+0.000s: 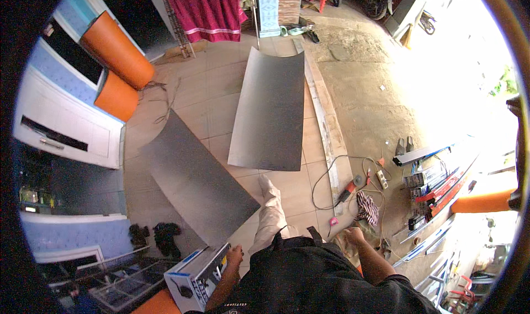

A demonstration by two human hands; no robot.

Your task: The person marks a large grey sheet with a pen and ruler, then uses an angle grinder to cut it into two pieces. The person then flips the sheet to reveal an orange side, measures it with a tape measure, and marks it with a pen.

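My left hand (236, 255) hangs at my left side, next to a printed cardboard box (190, 283). Its fingers are small and partly hidden, and I cannot make out anything in them. On the other side, my right hand (354, 236) is low beside my hip, above brownish cloth; its finger pose is unclear. Two grey sheets lie on the tiles ahead of me. One sheet (268, 112) stretches away from me, its far end curling up. The other sheet (201, 184) lies at a slant to the left, one corner close to the box.
Right of my foot are a red angle grinder (349, 190), a power strip (382, 179) with looping cables and a striped cloth (368, 208). Metal profiles (436, 190) pile up farther right. Orange rolls (118, 51) lean by the left wall. A magenta towel (207, 10) hangs ahead.
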